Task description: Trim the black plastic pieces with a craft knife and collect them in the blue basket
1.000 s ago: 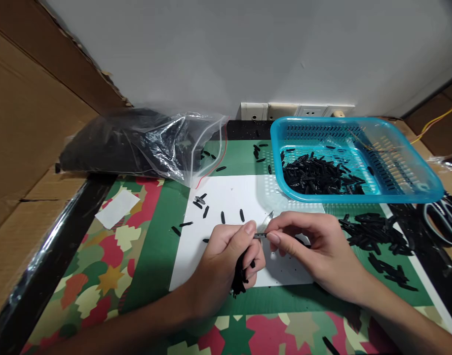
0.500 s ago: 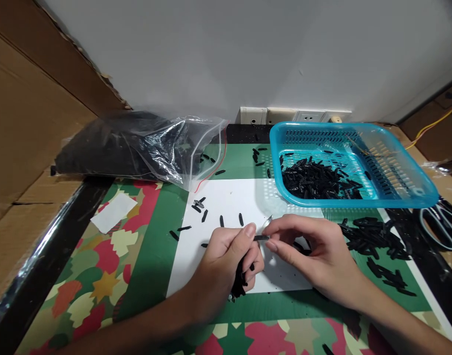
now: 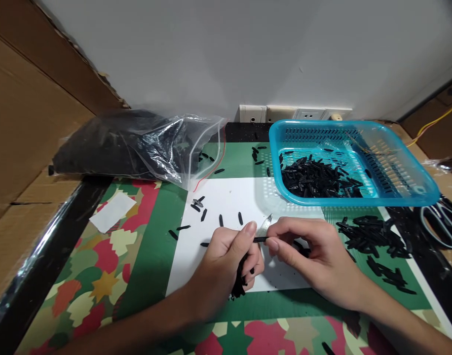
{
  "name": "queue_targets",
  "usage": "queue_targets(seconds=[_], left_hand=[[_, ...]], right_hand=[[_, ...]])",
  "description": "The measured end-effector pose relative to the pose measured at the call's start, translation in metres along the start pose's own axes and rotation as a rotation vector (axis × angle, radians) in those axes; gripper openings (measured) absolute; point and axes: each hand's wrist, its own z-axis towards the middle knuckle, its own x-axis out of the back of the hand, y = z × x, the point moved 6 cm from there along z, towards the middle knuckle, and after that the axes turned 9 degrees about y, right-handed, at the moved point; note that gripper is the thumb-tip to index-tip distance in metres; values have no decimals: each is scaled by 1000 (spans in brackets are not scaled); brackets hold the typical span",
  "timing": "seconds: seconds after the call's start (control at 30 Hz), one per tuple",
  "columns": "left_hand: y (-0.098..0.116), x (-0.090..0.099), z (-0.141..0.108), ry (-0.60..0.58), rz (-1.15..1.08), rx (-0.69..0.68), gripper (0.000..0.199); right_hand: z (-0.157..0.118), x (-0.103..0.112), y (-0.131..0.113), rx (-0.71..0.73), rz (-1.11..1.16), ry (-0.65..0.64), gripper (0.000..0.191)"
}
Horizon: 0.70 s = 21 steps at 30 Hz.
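My left hand (image 3: 235,251) is closed around a black, frayed bundle (image 3: 241,282) that sticks out below the fingers. Between its thumb and the pinched fingertips of my right hand (image 3: 303,246) spans a thin black strip (image 3: 261,239); both hands grip it. Just behind the strip, the pointed silver tip (image 3: 266,224) of a metal tool shows; what holds it is hidden. Under the hands lies a white sheet (image 3: 218,268), with several small black slivers (image 3: 204,215) scattered on its left part. More black strips are partly covered by my right hand.
A blue perforated basket (image 3: 359,202) with black pieces and wooden sticks stands at the back right. Beside it are a heap of black strips (image 3: 372,234) and scissors (image 3: 438,227). A zip bag (image 3: 137,148) filled with black material lies back left, near a white paper scrap (image 3: 113,212).
My right hand has shifted slightly to the right, and more of the silver tip shows between the hands. Both hands still hold the strip.
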Motion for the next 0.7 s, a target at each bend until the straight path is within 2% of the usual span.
queue_targets(seconds=[0.2, 0.43, 0.7], left_hand=[[-2, 1, -1, 1, 76, 9, 75], [0, -1, -3, 14, 100, 16, 73], [-1, 1, -3, 3, 66, 22, 70]], right_hand=[[0, -6, 1, -61, 74, -90, 26], [0, -8, 5, -171, 214, -101, 37], [0, -9, 6, -175, 231, -104, 33]])
